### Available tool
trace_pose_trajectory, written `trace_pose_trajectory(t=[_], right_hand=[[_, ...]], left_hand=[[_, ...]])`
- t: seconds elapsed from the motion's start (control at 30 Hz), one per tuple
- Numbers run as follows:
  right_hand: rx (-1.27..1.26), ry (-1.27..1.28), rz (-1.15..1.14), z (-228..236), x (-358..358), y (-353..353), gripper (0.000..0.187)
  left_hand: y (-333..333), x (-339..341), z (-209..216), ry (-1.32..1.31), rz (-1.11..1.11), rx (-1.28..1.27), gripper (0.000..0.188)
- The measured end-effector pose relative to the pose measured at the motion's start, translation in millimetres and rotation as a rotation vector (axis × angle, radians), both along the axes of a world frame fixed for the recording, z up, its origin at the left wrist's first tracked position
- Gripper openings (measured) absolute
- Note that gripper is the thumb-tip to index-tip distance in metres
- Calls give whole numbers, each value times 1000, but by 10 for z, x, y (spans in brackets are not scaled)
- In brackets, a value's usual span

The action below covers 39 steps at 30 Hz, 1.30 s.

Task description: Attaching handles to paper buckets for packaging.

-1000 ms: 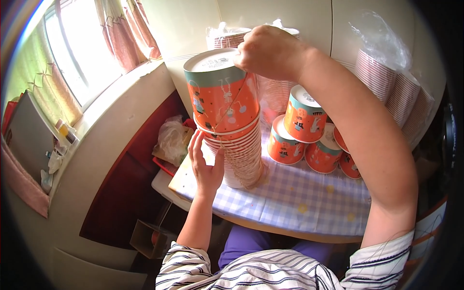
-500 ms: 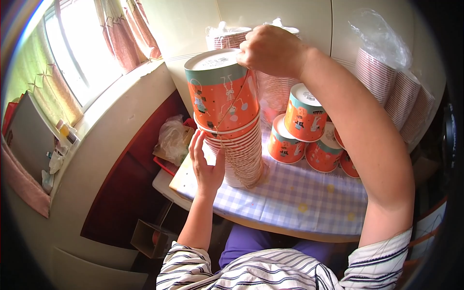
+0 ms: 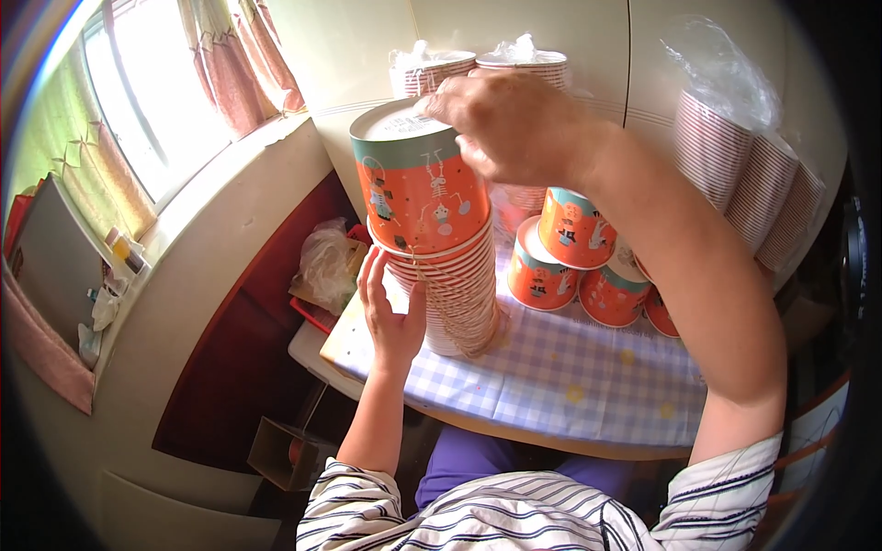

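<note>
A checked tablecloth [image 3: 551,376] is spreading beneath both hands' fingers, and on it a tall stack of nested, upturned paper tubs [image 3: 423,220] is standing between them: just right of the left fingers and below and left of the right ones. Clear-bagged stacks of tubs [image 3: 717,147] are leaning well to the right of the right fingers. Beneath the right hand and forearm, partly covered, smaller orange-and-teal tubs [image 3: 574,239] are sitting piled. The right hand [image 3: 505,119], blurred, is bending its fingers over the top tub's pale base; whether they are pinching anything, I cannot tell. The left hand [image 3: 390,312] is resting its loosely extended, unclenched fingers against the stack's left side, near the top tub's rim. Thin twine [image 3: 450,303] is running down the stack, right of the left thumb.
</note>
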State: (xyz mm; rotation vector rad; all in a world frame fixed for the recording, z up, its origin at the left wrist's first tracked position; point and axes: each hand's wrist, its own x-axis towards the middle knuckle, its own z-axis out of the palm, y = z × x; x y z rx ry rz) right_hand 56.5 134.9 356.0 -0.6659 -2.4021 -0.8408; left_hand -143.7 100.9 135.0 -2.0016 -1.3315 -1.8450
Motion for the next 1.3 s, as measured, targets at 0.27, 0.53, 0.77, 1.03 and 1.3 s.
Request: trace_pose_trajectory(t=[0.27,0.53,0.77,1.03,1.3], right_hand=[[-132,175,109,-297,-119,-17,40],[-173,174,77,-333,-156,-61,42],[-153,198,92,-390,-138,-27,42],[-144,187,38,-440,-149,-48,39],[67,248,-13,-705,22,-62,52]], left_hand=[[2,8,-18,-19,-3,3,58],[0,19,-48,-57,4,-21,58],[1,17,-61,-63,-3,-29,59],[-35,17,-79,-44,5,-41,59],[-291,273,-332,-8,-30,45,55]])
